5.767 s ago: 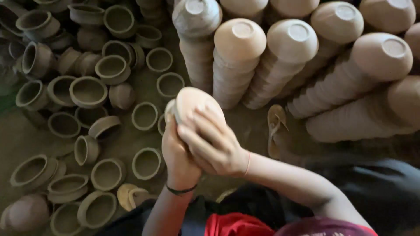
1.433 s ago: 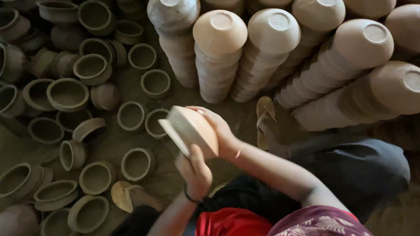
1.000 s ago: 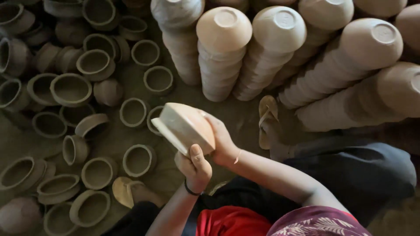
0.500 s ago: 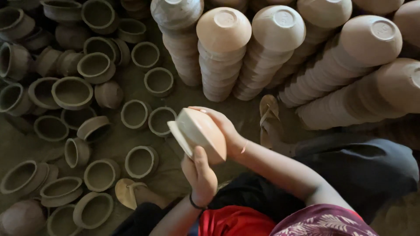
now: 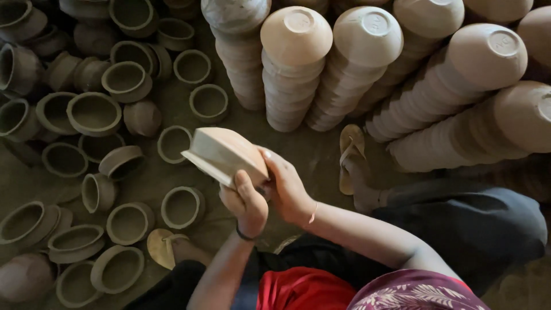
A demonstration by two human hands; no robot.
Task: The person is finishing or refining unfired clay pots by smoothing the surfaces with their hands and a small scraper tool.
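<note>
both hands hold one pale clay bowl (image 5: 225,155) tilted on edge above the dirt floor (image 5: 313,152). the left hand (image 5: 247,201) is closed under its lower side, thumb pressed up on the wall; the right hand (image 5: 288,186) wraps the far side, fingers curled on it. the bowl looks stiff, dry and brittle (likely unfired), fairly light, best gripped by wall and base rather than the thin rim. beyond lie loose open bowls (image 5: 94,113) at the left, and stacks of upturned bowls (image 5: 294,63) along the far edge.
</note>
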